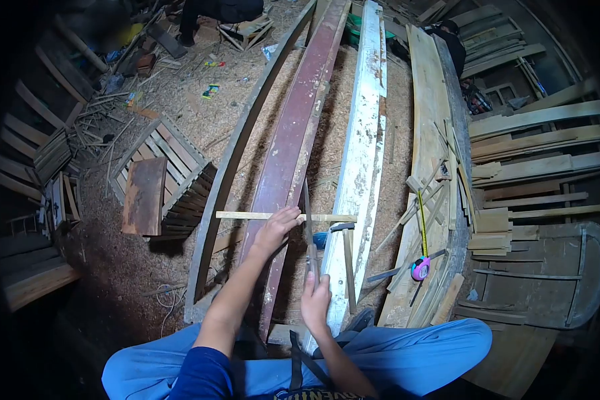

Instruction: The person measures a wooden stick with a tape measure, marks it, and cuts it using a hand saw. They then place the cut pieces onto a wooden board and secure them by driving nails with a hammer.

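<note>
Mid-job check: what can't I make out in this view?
In the head view:
Handsaw grip: mostly hidden by the right hand.
Part of the wooden strip: covered by the left hand.
Tape measure numbers: too small.
Person at top: upper body cut off by the edge.

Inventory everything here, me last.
worn plank: one, maroon, centre left
flaking plank: one, white, centre
broad plank: one, pale, right
curved beam: one, grey, left
strip: one, pale, across worn and flaking planks
saw: one, grey, across strip
hammer: one, dark head, on flaking plank
tape measure: one, pink, on broad plank
crate: one, grey, left
board: one, brown, by crate
timber: many, mixed, right
scraps: several, bright, left
shavings: uncountable, tan, underneath
people: two, dark clothes, top
legs: two, blue trousers, bottom
left hand: one, bare, on strip
right hand: one, bare, gripping saw
</note>
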### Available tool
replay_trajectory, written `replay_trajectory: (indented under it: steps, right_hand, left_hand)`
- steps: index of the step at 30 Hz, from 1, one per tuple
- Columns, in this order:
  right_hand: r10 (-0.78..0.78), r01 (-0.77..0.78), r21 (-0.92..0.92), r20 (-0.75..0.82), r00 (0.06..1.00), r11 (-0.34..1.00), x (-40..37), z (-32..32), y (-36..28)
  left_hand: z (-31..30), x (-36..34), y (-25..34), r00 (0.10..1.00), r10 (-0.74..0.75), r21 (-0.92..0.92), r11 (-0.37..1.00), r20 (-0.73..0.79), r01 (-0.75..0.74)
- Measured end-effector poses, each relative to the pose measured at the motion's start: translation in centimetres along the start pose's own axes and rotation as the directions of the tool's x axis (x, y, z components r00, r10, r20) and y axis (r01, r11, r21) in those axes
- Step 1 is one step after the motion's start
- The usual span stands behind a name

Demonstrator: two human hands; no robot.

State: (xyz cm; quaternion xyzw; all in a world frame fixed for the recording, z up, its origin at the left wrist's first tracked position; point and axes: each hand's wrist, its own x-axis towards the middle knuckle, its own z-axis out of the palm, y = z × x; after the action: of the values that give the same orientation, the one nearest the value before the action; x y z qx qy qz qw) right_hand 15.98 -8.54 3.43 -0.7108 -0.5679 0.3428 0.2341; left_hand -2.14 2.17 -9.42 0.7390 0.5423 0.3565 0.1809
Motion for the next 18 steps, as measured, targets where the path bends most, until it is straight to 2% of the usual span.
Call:
replay_trajectory:
  steps: [4,6,7,10,14,16,18]
  right_hand:
    - [0.072,-0.074,0.046,0.059,0.996,0.996,3.3,0.3,-1.3]
    - [0.031,-0.031,0.014,0.024,0.999,0.999,2.6,0.5,-0.9]
    - [0.05,-0.05,0.01,0.041,0.998,0.999,1.6,-0.2,-0.9]
    - [0.099,-0.097,-0.042,0.056,0.993,0.994,1.2,-1.4,-1.5]
    - [0.131,-0.128,-0.049,0.076,0.988,0.991,4.3,-1.1,-3.5]
    - [0.105,-0.097,-0.084,0.089,0.991,0.992,2.9,-1.9,-3.2]
    - [0.056,-0.053,-0.079,0.045,0.997,0.996,1.7,-2.6,-2.3]
  left_hand:
    - [0.0,0.1,0.5,1.0,-0.013,-0.037,0.999,-0.028,0.012]
    - [0.0,0.0,0.2,1.0,-0.014,-0.029,0.999,-0.011,0.014]
    - [-0.1,0.2,0.1,1.0,0.02,0.005,1.0,-0.002,-0.02]
    - [-0.2,0.0,0.5,1.0,-0.028,-0.035,0.999,-0.001,0.028]
    - [0.4,0.0,-0.4,1.0,0.016,-0.013,1.0,-0.015,-0.016]
    - [-0.6,0.6,0.4,1.0,0.017,0.004,1.0,-0.006,-0.017]
    - [-1.0,0.8,1.2,0.999,0.041,0.125,0.991,0.015,-0.042]
